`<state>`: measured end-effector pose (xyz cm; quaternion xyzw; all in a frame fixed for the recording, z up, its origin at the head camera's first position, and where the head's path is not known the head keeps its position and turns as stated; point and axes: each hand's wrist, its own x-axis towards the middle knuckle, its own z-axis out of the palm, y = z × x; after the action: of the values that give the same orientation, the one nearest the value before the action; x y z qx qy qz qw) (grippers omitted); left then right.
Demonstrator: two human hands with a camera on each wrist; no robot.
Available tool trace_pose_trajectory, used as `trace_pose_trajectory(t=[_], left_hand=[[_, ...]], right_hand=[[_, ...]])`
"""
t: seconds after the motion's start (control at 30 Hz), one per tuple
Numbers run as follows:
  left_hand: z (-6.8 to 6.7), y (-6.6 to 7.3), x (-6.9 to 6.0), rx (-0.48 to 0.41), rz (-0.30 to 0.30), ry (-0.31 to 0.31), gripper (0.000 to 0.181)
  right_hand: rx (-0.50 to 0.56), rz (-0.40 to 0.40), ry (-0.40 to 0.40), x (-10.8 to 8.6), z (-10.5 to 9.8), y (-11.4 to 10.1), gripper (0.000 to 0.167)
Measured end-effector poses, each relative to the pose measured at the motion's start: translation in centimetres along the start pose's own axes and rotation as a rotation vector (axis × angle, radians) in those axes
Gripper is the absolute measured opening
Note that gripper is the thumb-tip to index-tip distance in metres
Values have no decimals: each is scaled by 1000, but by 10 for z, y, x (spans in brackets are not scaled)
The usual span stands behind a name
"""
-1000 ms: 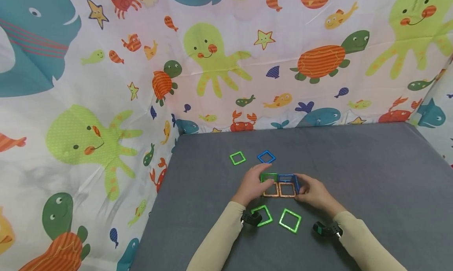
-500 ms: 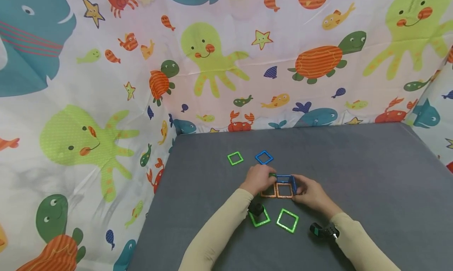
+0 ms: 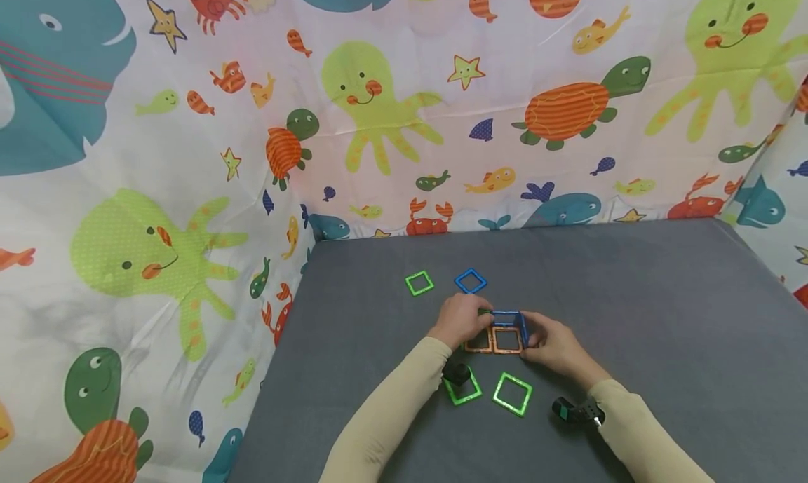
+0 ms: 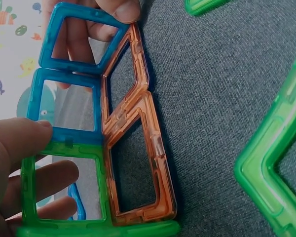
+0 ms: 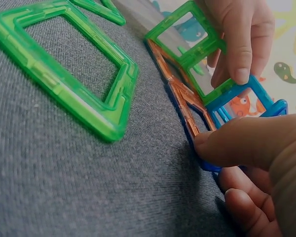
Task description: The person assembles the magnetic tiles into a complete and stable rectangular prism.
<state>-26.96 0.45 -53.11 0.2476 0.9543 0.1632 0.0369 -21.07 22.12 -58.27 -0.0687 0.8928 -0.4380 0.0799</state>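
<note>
Two orange square frames lie side by side on the grey cloth. Along their far edge stand a green frame and a blue frame, joined. Another blue frame stands at the right end, a green one at the left end. My left hand pinches the far wall near the green-blue joint, thumb on its top edge and fingers behind. My right hand grips the right-end blue frame, its thumb at the orange corner. The left hand hides part of the green frames in the head view.
Two loose green frames lie in front of the structure, one partly under the left wrist's camera. Behind it lie a loose green frame and a loose blue frame. A patterned sea-animal curtain borders the table.
My left hand has moved right and its spread fingers have drawn together, pinching the far wall's top edge. My right hand keeps its grip at the right end. The head view has shifted slightly.
</note>
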Motion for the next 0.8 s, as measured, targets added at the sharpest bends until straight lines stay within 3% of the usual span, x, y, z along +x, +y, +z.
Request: trace_pose_trajectory(t=[0.2, 0.8], left_hand=[[1, 1, 0, -16, 10, 30, 20], [3, 0, -3, -101, 23, 20, 20]], right_hand=[[10, -13, 4, -3, 0, -3, 77], [43, -3, 21, -1, -2, 1, 74]])
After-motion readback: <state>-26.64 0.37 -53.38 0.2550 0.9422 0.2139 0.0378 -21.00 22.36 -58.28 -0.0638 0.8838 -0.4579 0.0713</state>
